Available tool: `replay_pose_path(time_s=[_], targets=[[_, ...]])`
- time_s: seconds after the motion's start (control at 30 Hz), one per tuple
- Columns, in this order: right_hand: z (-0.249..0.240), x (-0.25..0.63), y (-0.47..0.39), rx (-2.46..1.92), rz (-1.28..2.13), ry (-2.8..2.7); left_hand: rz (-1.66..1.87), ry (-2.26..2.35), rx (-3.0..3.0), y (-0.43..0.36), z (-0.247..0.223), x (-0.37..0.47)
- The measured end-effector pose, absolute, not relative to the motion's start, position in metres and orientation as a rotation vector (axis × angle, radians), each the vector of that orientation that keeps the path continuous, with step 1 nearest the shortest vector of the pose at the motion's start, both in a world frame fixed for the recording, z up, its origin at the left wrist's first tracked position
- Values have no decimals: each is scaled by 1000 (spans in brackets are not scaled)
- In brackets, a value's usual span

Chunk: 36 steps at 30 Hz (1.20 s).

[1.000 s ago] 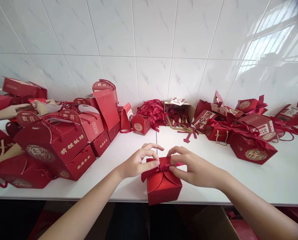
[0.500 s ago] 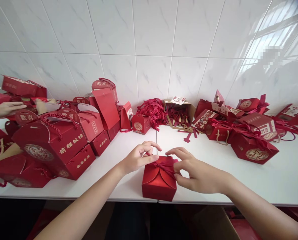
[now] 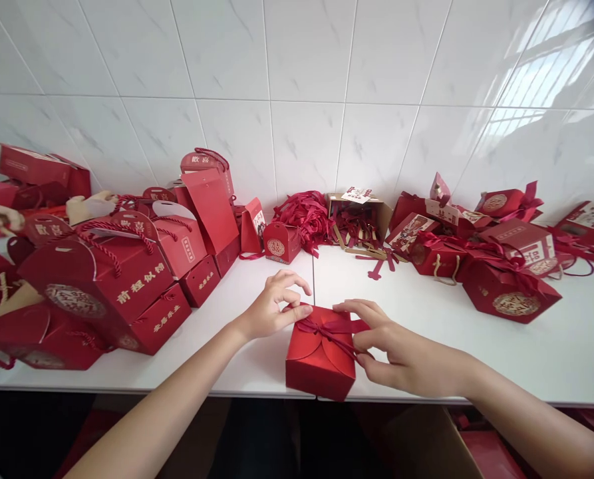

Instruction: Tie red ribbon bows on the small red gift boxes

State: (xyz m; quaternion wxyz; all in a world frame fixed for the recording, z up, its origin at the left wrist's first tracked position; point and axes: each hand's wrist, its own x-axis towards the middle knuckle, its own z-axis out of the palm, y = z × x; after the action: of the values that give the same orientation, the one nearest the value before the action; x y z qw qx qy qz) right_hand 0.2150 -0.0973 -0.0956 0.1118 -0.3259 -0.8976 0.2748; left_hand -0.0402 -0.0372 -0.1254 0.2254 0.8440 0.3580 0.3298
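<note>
Near the table's front edge sits a small red gift box with curved flaps folded together on top. A dark red ribbon is tied over the flaps, with a knot at the middle. My left hand is at the box's far left corner, thumb and finger pinched on the ribbon's left end. On the other side, my right hand grips the ribbon's right end between thumb and fingers. The ribbon runs from the knot into both hands.
Stacked red boxes with rope handles stand at left, where another person's hand shows. A ribbon heap and a cardboard box of strips lie by the wall. More red boxes are piled at right.
My right hand has shifted slightly right with its ribbon end, and the ribbon is drawn straighter across the box. My left hand stays at the left corner. The view has tilted a little.
</note>
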Motion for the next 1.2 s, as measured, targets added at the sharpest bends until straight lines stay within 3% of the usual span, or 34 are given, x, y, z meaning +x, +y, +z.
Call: replay_pose_path(time_s=[0.33, 0.83, 1.2], targets=[[-84, 213, -83, -1156, 623, -2279, 1222, 1147, 1548, -70, -145, -36], [-108, 169, -78, -1004, 381, -2283, 1102, 1174, 1723, -90, -125, -26], [-112, 164, -76, -1033, 430, -2226, 1044, 1096, 1629, -94, -125, -32]])
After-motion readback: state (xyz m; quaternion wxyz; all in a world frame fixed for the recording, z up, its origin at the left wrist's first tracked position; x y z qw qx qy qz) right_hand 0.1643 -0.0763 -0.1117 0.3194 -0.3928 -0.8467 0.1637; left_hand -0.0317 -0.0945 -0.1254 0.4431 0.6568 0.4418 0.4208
